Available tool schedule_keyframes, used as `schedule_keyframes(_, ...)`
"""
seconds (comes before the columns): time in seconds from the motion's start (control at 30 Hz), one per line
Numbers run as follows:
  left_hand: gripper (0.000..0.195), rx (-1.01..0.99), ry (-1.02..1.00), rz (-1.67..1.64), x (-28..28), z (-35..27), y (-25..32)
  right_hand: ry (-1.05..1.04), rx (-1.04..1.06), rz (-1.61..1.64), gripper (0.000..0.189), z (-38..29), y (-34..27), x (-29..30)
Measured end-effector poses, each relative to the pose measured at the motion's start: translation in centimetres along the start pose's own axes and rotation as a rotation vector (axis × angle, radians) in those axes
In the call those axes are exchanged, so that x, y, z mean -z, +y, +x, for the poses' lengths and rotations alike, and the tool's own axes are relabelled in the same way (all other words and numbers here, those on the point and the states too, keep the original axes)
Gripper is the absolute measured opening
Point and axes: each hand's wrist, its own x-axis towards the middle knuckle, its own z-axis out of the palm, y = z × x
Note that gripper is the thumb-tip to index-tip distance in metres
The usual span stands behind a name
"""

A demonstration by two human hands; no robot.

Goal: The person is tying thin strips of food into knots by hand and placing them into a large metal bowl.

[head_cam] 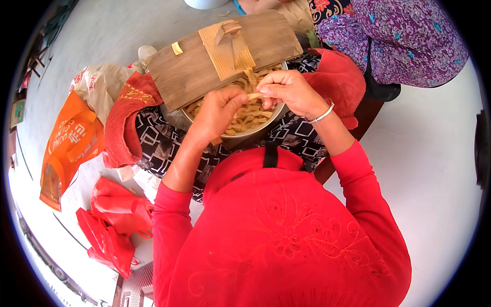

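Between my two hands, a short pale-yellow strip (254, 95) is pinched at its ends. My left hand (219, 109) grips its left end, and the thumb and fingers of my right hand (290, 91) close on the other. Right below them, many similar yellow strips (251, 118) fill a round, pale-rimmed basin (245, 135) at my lap. A wooden board (174, 75) lies slanted over the basin's far side. Fixed or resting on it is a lighter wooden plate (216, 57) with a small raised wooden block (227, 30). One flat yellow piece (177, 48) lies on the board's left part.
Red cloths (122, 134) cover both my knees. An orange bag (73, 142), a whitish plastic bag (101, 86) and red bags (115, 218) are at left. Another person's purple floral clothing (402, 42) is close at upper right. A white container (206, 3) stands at the top.
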Motion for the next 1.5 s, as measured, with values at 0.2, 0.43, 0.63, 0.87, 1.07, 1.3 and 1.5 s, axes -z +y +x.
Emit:
schedule_keyframes(0.2, 0.013, 0.014, 0.140, -0.112, 2.3, 1.4, 0.0, 0.160, 0.196, 0.049, 0.009, 2.5, -0.2, -0.5)
schedule_keyframes(0.43, 0.006, 0.037, 0.270, -0.064, 3.4, 4.5, 0.3, 0.257, 0.315, -0.108, 0.008, 5.7, -0.7, 0.0)
schedule_keyframes(0.63, 0.014, 0.020, 0.344, 0.007, 3.3, 6.6, -1.2, 0.311, 0.441, -0.407, 0.009, 6.9, 0.3, 0.0)
schedule_keyframes(0.87, 0.013, -0.024, 0.588, 0.458, 3.2, 5.8, -2.4, 0.408, 0.691, -0.644, 0.006, 4.7, 1.1, -0.4)
schedule_keyframes(1.07, 0.007, 0.158, 0.514, -0.150, -0.8, 1.7, -2.3, 0.473, 0.919, -0.924, 0.012, 1.1, 2.0, -0.6)
schedule_keyframes(1.3, 0.017, 0.299, 0.213, -0.787, -7.9, 0.2, 0.3, 0.486, 0.822, -0.895, 0.024, 0.1, 2.7, -2.5)
schedule_keyframes(1.5, 0.020, 0.436, -0.168, -0.735, -7.2, -1.7, 3.5, 0.474, 0.809, -0.840, 0.032, -1.5, 0.1, 1.4)
